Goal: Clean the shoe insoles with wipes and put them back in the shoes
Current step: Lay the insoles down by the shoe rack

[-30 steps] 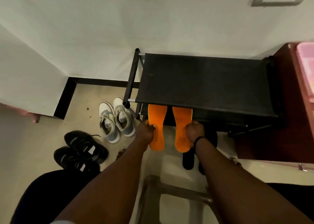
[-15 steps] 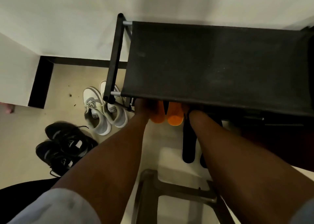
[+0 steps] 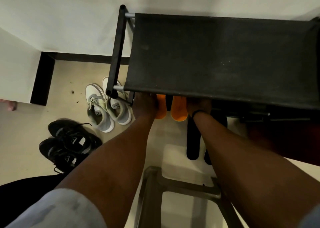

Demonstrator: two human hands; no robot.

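Orange insoles (image 3: 179, 109) now mostly under the rack (image 3: 216, 58) (heels showing).

We are looking at a home entryway corner: a black fabric-topped shoe rack with metal tubes (image 3: 216, 58) stands against a plain white wall (image 3: 69, 16), and on the beige tiled floor (image 3: 72, 72) beside it lie white-and-grey lace-up sneakers (image 3: 107, 106) and black lace-up sneakers (image 3: 69, 141), with a dark skirting board (image 3: 83, 57) behind.

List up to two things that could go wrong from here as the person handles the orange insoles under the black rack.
The rack's top shelf hides the fingers of the left hand and right hand, so an orange insole could snag unseen. The black insoles lie beneath the right forearm and might get knocked.
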